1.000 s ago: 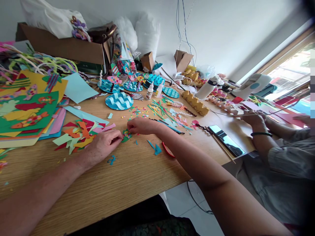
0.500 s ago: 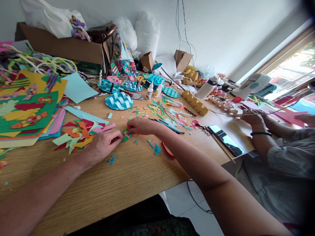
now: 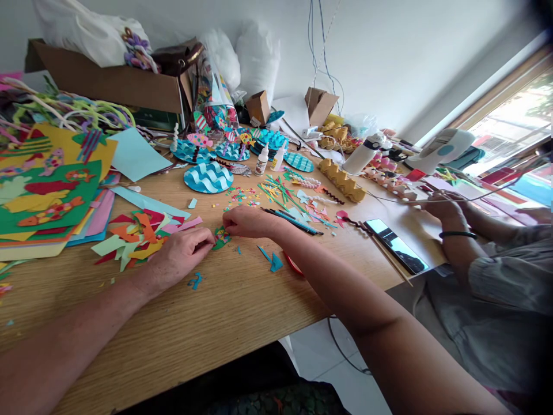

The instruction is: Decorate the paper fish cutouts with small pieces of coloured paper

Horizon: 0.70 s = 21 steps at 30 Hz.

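Note:
A small green paper cutout [image 3: 222, 238], apparently a fish with coloured bits on it, lies on the table between my hands. My left hand [image 3: 188, 253] is closed, its fingertips pinching the cutout's left edge. Over its upper right side, my right hand [image 3: 249, 222] has its fingers pressed together; whatever they hold is hidden. Tiny coloured paper dots [image 3: 244, 196] are scattered just beyond. Blue paper scraps [image 3: 275, 263] lie to the right, near red-handled scissors [image 3: 293, 264] partly covered by my right forearm.
Cut paper strips [image 3: 144, 236] and stacked coloured sheets [image 3: 47, 202] lie at left. Behind stand glue bottles [image 3: 261, 161] and blue wavy discs [image 3: 208, 177]. Pencils [image 3: 298, 223], a phone [image 3: 396, 246] and a thin stick [image 3: 391, 256] are at right, beside a co-worker's hands [image 3: 447, 210].
My hands stay almost in place around the green cutout. At the right, the co-worker's pink-red paper has shifted and shows less.

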Each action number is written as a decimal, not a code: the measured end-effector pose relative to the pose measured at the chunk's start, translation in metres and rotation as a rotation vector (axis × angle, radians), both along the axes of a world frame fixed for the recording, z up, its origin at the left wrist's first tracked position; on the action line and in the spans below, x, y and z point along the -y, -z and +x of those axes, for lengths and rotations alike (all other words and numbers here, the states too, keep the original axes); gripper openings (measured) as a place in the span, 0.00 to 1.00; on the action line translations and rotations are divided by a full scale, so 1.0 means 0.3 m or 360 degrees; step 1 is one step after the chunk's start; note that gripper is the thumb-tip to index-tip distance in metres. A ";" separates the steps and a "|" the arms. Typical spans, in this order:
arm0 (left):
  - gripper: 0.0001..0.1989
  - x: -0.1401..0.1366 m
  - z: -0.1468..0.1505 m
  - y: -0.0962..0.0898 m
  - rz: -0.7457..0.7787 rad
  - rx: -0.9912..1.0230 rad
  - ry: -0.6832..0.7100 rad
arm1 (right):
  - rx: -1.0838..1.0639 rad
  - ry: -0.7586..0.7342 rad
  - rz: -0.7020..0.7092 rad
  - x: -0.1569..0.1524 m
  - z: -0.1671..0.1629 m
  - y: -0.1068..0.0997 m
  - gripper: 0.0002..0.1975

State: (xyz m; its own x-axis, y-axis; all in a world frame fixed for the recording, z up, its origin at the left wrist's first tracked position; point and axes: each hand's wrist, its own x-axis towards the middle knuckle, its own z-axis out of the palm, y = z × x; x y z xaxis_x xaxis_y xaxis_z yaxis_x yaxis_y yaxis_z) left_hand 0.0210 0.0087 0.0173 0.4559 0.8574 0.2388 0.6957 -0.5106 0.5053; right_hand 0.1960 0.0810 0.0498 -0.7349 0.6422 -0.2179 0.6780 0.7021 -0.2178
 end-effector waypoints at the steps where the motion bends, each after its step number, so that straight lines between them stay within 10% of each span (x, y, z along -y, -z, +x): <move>1: 0.11 0.000 0.000 -0.001 0.0003 -0.0002 -0.0001 | -0.0002 0.0000 0.0004 0.000 0.000 0.001 0.10; 21: 0.11 0.000 0.000 0.002 -0.0024 -0.0022 -0.0016 | -0.0036 0.0038 0.0004 0.006 0.003 0.000 0.09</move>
State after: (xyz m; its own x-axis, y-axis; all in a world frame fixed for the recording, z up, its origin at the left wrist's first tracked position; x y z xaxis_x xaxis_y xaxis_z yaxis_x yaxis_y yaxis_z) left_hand 0.0210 0.0086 0.0168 0.4501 0.8655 0.2197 0.7077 -0.4958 0.5033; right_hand 0.1967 0.0791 0.0497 -0.7240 0.6603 -0.1996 0.6896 0.6862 -0.2315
